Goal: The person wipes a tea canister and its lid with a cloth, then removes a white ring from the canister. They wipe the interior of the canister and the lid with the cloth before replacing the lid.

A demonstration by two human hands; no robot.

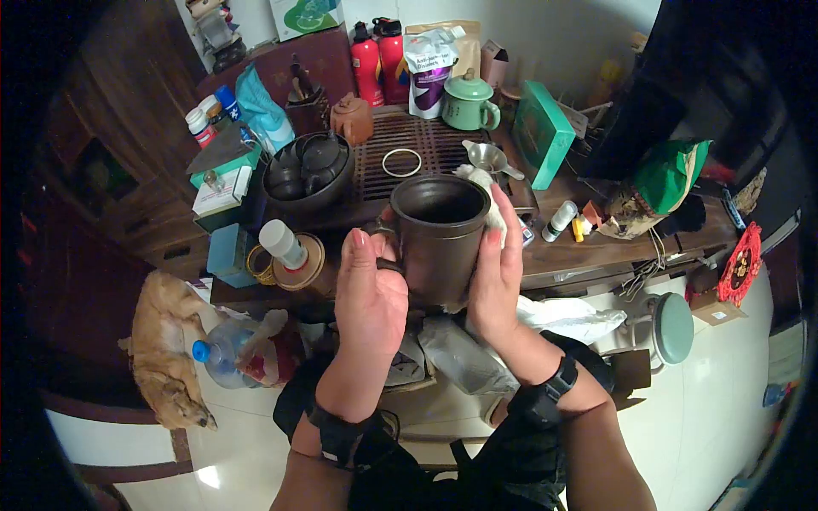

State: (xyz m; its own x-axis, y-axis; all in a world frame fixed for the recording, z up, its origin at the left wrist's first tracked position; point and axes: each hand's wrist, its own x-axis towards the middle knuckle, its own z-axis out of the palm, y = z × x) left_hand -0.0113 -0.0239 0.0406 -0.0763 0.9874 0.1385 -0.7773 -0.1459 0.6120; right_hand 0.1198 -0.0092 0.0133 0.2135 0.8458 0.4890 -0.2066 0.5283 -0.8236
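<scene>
A dark brown mug (439,255) is held upright between my two hands, its open top towards me and its inside dark. My left hand (372,294) is at the mug's left side, with its fingers around the handle. My right hand (501,272) presses against the right side of the mug, and a white cloth (479,180) shows between its fingers and the mug's rim. Behind the mug, a white ring (401,163) lies on the slatted tea tray (375,183), and a metal strainer (487,158) sits at the tray's right.
A black bowl of dark cups (308,170) stands left of the tray. Behind are a clay teapot (352,118), a green lidded mug (468,102) and red bottles (367,64). A dog (166,341) lies on the floor at left, near a large bottle (226,353).
</scene>
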